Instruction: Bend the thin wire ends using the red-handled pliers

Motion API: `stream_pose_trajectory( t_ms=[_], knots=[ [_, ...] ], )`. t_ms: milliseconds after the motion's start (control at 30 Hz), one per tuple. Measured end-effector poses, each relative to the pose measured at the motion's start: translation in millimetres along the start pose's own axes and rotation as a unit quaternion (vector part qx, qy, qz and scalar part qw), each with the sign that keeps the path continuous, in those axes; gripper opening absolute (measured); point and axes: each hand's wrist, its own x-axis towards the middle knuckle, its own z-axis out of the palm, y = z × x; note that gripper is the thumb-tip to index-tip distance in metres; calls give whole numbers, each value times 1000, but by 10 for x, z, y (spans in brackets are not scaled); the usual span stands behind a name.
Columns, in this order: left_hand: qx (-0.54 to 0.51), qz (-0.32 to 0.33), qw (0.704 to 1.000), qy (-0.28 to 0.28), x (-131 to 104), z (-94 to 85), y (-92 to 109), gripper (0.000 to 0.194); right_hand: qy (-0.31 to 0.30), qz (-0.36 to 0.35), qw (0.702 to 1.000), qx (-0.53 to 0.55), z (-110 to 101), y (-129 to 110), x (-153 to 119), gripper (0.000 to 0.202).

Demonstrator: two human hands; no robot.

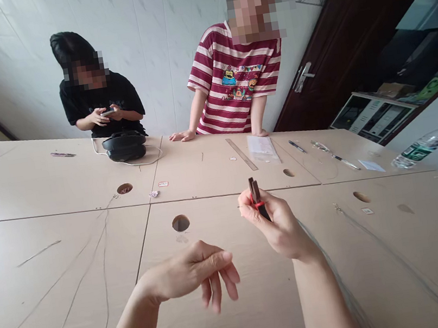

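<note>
My right hand (280,226) is closed around a pair of pliers (254,189) with red and black handles. The dark jaws point upward above my fist, and most of the handles is hidden in my palm. My left hand (202,273) hovers over the table to the left of it, palm turned down. Its fingers hang loosely bent and a little apart, with nothing in them. Thin wires (336,272) run along the tabletop beside my right forearm. Other thin wires (107,241) fan out across the table on the left.
The pale table (242,319) has round holes and seams. Across it are a person (239,78) in a striped shirt, hands on the edge, and a person (100,102) in black holding a phone. A black device (125,146), a ruler (241,154), pens and a bottle (422,147) lie around.
</note>
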Motion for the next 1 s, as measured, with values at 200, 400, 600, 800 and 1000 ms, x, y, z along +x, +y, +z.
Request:
stream_pose_trajectory(
  t_ms=[200,400,600,800,1000],
  knots=[
    [-172,64,971,-151,-27,181,-65,57,-27,17,999,32,105,49,35,21],
    [-227,276,931,-73,-185,272,-65,69,-61,16,997,43,202,-30,3,20],
    [-137,291,945,-64,-218,201,109,56,-39,1,999,37,185,-48,3,20],
    [-190,283,938,-69,-220,215,11,52,-18,8,999,32,129,-26,12,21],
    [-306,394,852,157,-294,216,137,32,-43,8,999,32,207,-16,9,18]
  ],
)
